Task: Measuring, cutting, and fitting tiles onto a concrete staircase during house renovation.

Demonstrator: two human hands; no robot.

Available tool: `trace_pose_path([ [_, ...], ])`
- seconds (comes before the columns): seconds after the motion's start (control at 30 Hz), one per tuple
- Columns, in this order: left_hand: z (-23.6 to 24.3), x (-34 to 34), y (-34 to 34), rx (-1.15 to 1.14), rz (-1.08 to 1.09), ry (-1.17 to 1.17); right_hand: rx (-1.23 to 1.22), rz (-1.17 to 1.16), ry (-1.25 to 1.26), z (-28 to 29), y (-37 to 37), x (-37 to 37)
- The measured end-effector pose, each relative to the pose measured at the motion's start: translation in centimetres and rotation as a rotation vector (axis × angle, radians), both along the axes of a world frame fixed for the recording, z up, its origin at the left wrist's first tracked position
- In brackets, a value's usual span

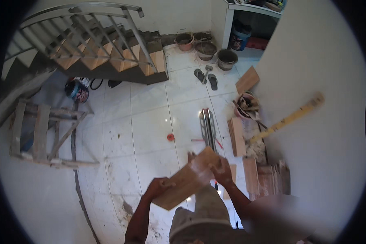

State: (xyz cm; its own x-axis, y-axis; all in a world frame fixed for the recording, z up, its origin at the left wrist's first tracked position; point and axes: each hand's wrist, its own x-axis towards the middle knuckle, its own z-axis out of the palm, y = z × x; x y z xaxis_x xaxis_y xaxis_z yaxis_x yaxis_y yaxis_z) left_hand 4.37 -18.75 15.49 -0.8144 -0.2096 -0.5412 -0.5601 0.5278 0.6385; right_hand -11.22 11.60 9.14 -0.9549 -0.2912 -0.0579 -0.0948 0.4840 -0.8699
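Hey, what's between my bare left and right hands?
A flat, rectangular, brown wood-grain plank, held by your bare left hand and bare right hand; the head view shows it.

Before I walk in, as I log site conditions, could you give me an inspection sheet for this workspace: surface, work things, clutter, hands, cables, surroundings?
Surface: white tiled floor, dirty smudges at lower left.
Work things: wood-grain plank, held up; tile cutter on the floor, partly hidden by it.
Clutter: pair of sandals, small red item, buckets.
Hands: left hand grips the plank's near end; right hand, its far end.
Cables: none certain; black loop by the stairs, cannot tell what.
Surroundings: stairs with railing; wooden stand at left; yellow bar at right.
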Motion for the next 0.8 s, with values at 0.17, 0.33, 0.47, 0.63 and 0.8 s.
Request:
trace_pose_path([
  [0.17, -23.2, -12.0, -12.5, 0.245, -0.061, -0.133, 0.234, 0.029, -0.472, -22.1, -11.7, -11.9],
  [0.33, -50.3, -16.2, -18.1, 0.14, -0.081, -0.249, 0.325, -0.01, -0.389, -46.7, -18.1, -17.1],
  [0.47, -66.0, -19.5, -18.2, 0.237, -0.081, -0.294, 0.666, 0.239, -0.078, -59.0, -19.1, -20.4],
  [0.63, -73.4, -21.0, -15.5, 0.227, -0.106, -0.263, 0.674, 0.013, -0.16, -63.0, -17.6, -22.7],
  [0.8, -73.5, -20.4, -13.2, 0.157, 0.252, 0.109, 0.716, -0.034, -0.306, -63.5, -17.7, -23.4],
])
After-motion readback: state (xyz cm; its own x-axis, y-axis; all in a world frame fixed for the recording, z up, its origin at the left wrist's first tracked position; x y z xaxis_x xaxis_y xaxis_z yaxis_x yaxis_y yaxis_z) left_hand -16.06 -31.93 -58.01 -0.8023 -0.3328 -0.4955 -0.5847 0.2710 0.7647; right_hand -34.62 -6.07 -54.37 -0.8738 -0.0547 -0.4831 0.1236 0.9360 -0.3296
